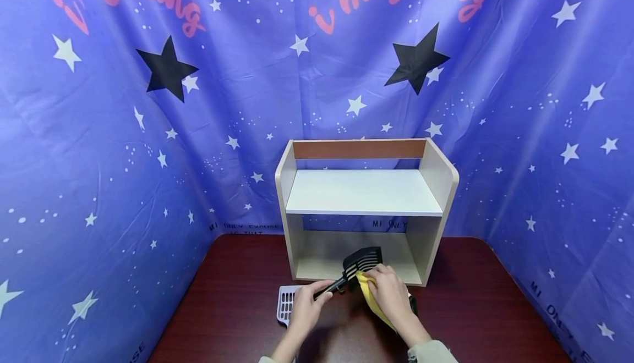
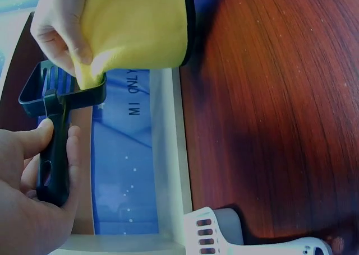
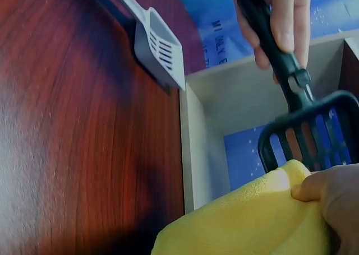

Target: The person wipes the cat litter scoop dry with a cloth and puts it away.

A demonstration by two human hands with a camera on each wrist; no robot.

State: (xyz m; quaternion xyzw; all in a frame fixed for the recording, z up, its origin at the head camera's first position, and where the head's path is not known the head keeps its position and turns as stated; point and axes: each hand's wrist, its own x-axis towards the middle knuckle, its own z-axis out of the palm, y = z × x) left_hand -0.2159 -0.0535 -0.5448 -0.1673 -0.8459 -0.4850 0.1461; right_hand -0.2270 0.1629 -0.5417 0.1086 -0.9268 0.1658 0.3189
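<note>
A black slotted litter scoop [image 1: 363,261] is held up by its handle in my left hand [image 1: 306,308], its head toward the shelf. My right hand [image 1: 391,297] pinches a yellow cloth [image 1: 372,301] with a dark edge. In the left wrist view the cloth [image 2: 137,28] reaches into the scoop's head [image 2: 78,100] at the rim, and the rest hangs below my right hand [image 2: 61,25]. The right wrist view shows the cloth [image 3: 252,216] bunched against the slots, with my left hand's fingers [image 3: 285,19] wrapped on the handle.
A white slotted scoop [image 1: 285,302] lies on the dark red wooden table [image 1: 223,297], left of my left hand. A two-level shelf unit [image 1: 364,190] stands just behind both hands, with its lower board [image 1: 317,247] close to the black scoop. Blue star-printed curtains [image 1: 247,104] enclose the table.
</note>
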